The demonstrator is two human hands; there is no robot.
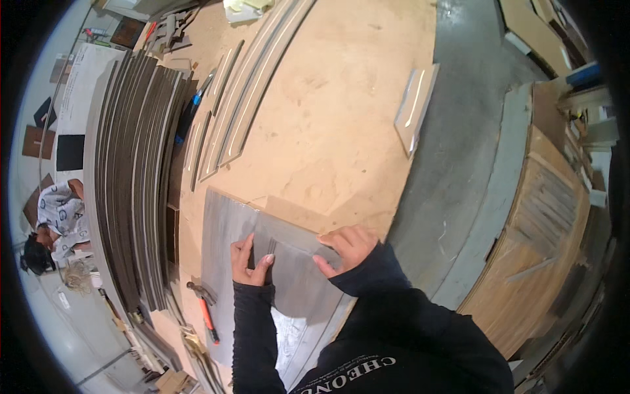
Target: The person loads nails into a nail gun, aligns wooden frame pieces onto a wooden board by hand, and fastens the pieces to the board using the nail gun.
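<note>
A grey wood-grain panel (219, 226) lies on the workbench in front of me, with a narrow grey strip (289, 228) along its far edge. My left hand (251, 262) rests on the panel just nearer than the strip, index finger and thumb spread, holding nothing. At the strip's right end, my right hand (351, 249) has its thumb on the near side and its fingers over the far side. The other fingers of that hand are partly hidden. A hammer (206, 312) with a red and black handle lies by the panel's left edge.
A tall stack of dark boards (134, 177) stands left of the workbench (328, 98). Long strips with pale glue lines (252, 85) lie farther back, and a short one (417, 105) sits at the right edge. Another person (59, 223) is far left. A wooden pallet-like stack (531, 217) stands right.
</note>
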